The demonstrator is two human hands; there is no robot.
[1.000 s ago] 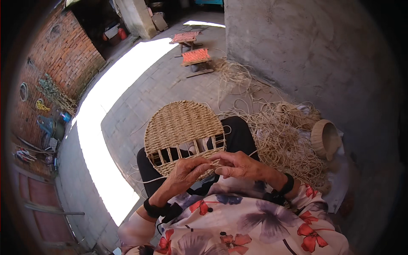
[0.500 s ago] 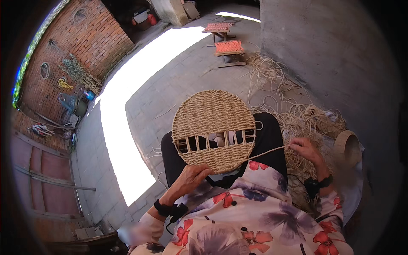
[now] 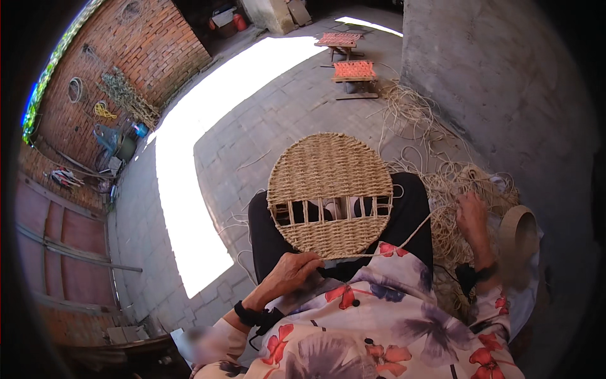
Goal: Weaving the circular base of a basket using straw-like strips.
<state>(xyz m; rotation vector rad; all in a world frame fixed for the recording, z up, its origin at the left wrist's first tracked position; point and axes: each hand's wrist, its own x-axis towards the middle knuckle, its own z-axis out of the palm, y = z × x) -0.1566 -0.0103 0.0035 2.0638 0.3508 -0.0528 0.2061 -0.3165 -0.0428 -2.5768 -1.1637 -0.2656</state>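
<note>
A round piece woven from tan cord [image 3: 328, 167] rests across my knees. An open band with upright strands crosses its lower half. My left hand [image 3: 293, 270] is closed on its near edge, thumb and fingers pinching the rim. One length of cord [image 3: 413, 237] leaves that edge and runs right in a slack curve. My right hand [image 3: 473, 221] is over the heap of loose cord [image 3: 448, 183], fingers curled around cord; exactly which strand is hard to see.
Two low stools with red woven seats [image 3: 353, 69] stand ahead. A round tan container [image 3: 517, 234] lies on its side at right. A concrete wall [image 3: 499, 76] rises on the right. At left are a brick wall [image 3: 145, 44] and a reddish door [image 3: 60, 243].
My right hand has moved up and away from me, over the heap. The cord to the woven piece has gone from taut to slack. My left hand stays at the rim.
</note>
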